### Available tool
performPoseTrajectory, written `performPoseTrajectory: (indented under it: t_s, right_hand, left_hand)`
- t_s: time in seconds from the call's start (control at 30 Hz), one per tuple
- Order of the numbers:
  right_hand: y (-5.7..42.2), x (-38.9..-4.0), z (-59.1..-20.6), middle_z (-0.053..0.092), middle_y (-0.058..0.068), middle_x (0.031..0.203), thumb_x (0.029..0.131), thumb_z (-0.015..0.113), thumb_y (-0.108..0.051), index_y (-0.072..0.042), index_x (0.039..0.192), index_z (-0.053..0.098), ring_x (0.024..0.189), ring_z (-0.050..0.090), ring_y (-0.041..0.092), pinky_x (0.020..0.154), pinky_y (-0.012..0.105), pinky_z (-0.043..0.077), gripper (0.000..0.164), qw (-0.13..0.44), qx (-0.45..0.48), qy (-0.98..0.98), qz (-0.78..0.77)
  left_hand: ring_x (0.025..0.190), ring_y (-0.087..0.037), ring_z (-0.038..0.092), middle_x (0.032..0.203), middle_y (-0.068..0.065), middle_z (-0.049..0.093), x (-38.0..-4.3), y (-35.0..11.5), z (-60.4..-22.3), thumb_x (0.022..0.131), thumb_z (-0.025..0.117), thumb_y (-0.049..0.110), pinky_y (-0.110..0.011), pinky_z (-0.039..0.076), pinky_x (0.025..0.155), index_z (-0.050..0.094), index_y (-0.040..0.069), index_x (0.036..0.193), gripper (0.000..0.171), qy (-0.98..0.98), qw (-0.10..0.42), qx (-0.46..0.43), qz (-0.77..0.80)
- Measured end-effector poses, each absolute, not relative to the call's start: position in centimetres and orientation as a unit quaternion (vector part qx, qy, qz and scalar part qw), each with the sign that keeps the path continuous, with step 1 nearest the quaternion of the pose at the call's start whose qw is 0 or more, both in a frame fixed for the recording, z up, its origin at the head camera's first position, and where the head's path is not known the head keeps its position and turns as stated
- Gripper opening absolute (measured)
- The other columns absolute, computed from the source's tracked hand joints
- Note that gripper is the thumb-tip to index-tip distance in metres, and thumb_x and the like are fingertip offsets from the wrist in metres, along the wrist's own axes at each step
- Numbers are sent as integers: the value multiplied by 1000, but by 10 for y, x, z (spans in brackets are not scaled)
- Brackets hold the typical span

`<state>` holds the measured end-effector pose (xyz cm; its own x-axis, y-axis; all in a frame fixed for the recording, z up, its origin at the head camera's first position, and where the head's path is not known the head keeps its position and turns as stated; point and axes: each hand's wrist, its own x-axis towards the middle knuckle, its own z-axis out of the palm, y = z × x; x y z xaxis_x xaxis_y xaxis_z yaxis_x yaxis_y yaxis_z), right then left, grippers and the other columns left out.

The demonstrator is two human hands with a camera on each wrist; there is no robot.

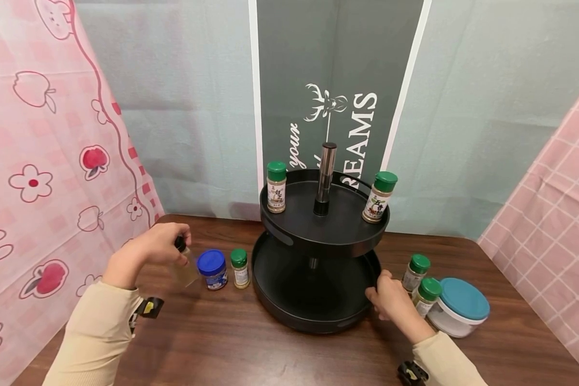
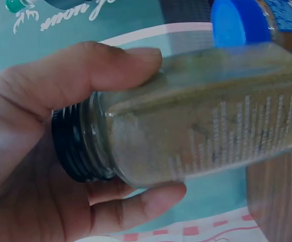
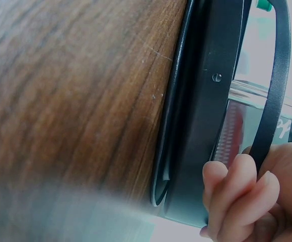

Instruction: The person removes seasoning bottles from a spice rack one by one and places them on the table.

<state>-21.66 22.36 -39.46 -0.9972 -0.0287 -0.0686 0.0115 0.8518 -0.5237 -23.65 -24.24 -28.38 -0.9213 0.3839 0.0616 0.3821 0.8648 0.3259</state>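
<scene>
My left hand grips a clear, square-sided spice jar by its black-lidded end. Greenish-brown powder fills the jar, which hangs tilted at the left of the table in the head view. Thumb and fingers lie on opposite sides of its neck in the left wrist view. My right hand holds the right rim of the lower tier of a black two-tier round rack, fingers curled at the rim in the right wrist view. Two green-capped spice bottles, one left and one right, stand on the upper tier.
Left of the rack stand a blue-lidded jar and a green-capped bottle. Two more green-capped bottles and a teal-lidded round container stand close beside my right hand. Cloth curtains hang behind the table.
</scene>
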Motion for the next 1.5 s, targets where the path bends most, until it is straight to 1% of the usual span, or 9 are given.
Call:
performPoseTrajectory:
  t_s: [0.2,0.53,0.7,0.93,1.1,1.37,1.5]
  right_hand:
    - [223,-218,-395,53,7,53,82,49,-12,22,126,16,39,50,17,43,32,45,64,32,-5,962,-273]
    - [221,-219,-394,53,7,53,83,49,-12,22,126,15,39,50,17,43,32,44,65,35,-7,961,-273]
    - [220,-219,-393,53,8,55,84,48,-13,22,129,12,41,51,17,44,33,45,67,39,-8,962,-271]
    - [219,-218,-393,53,8,54,84,48,-13,23,127,14,40,50,17,45,33,45,66,38,-12,963,-265]
    - [220,-218,-393,53,7,53,83,48,-12,22,127,15,40,51,16,45,32,45,65,34,-7,964,-264]
    - [222,-216,-393,53,8,55,83,48,-12,23,124,17,40,50,17,45,33,45,62,32,-10,964,-263]
    - [222,-216,-394,53,8,56,84,49,-12,22,125,17,40,51,17,45,33,45,62,36,-3,964,-264]
  left_hand:
    - [61,-18,45,67,-2,52,-241,-250,-294,55,78,16,-32,39,53,53,11,76,33,971,-8,171,166]
    - [63,-20,46,67,-3,53,-251,-260,-314,53,78,18,-35,40,57,55,9,77,35,968,-54,180,168]
    - [65,-22,47,68,-4,53,-254,-266,-328,55,79,19,-39,42,59,55,8,78,35,968,-82,179,158]
    - [67,-24,48,69,-6,54,-258,-271,-343,57,79,17,-43,43,61,56,6,79,34,968,-101,167,159]
    - [68,-25,49,69,-7,55,-262,-270,-349,55,78,16,-45,44,61,55,8,77,32,965,-108,173,168]
    - [67,-25,49,69,-6,56,-263,-269,-354,56,78,15,-45,44,62,56,6,78,32,967,-98,164,167]
    - [68,-25,50,70,-6,56,-263,-268,-355,56,78,15,-45,45,63,56,5,80,34,967,-93,160,175]
